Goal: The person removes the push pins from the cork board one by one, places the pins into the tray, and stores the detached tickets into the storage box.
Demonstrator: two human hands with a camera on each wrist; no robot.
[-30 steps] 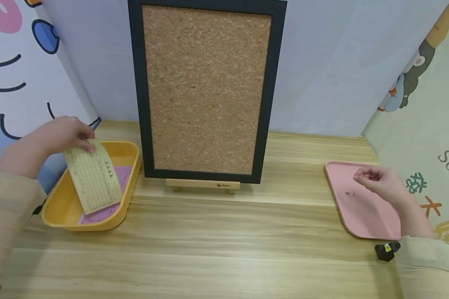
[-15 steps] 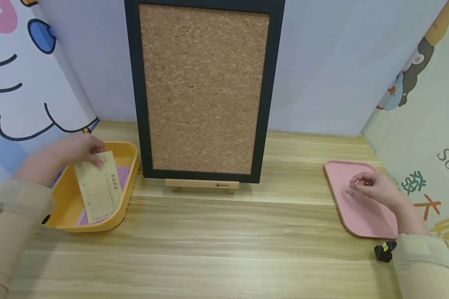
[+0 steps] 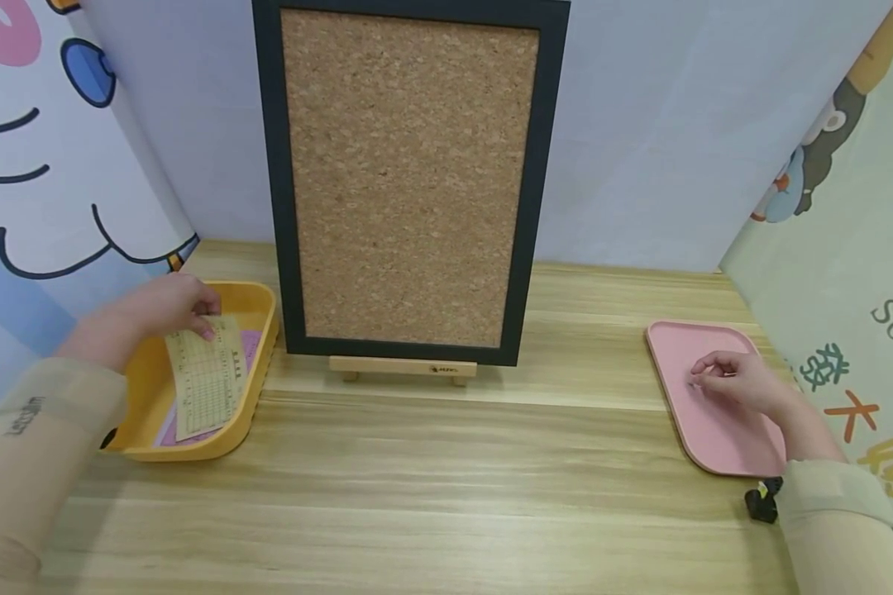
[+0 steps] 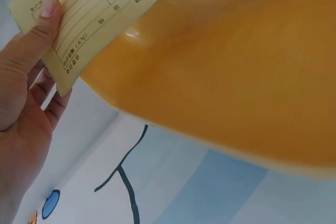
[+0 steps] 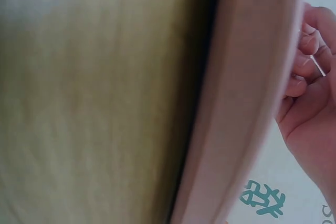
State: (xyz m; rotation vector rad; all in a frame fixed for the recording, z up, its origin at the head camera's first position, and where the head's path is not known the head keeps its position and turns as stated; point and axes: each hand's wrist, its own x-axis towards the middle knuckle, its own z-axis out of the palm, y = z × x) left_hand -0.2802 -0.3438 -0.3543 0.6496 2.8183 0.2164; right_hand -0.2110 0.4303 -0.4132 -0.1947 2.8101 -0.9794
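My left hand (image 3: 174,306) pinches the top edge of a pale yellow printed receipt slip (image 3: 212,388), which hangs tilted inside the yellow basin (image 3: 137,401). In the left wrist view the thumb (image 4: 44,24) lies on the slip's printed face, with the fingers behind it. Pink printed sheets (image 3: 250,345) lie under the slip in the basin. At the right, my right hand (image 3: 740,382) is low over the pink tray (image 3: 722,442), thumb and forefinger together at a tiny metallic pin (image 3: 690,383). The tray's rim hides those fingertips in the right wrist view.
A black-framed cork board (image 3: 409,182) stands upright on a small wooden easel (image 3: 403,365) at the back centre. Near the tray's front edge sits a small black object (image 3: 761,502) on the wooden table (image 3: 446,487). Printed cloth screens close off the back and sides.
My left hand has moved right and down with the slip, bringing it lower in the basin. My right hand has come down and left until its fingertips reach the pin on the tray.
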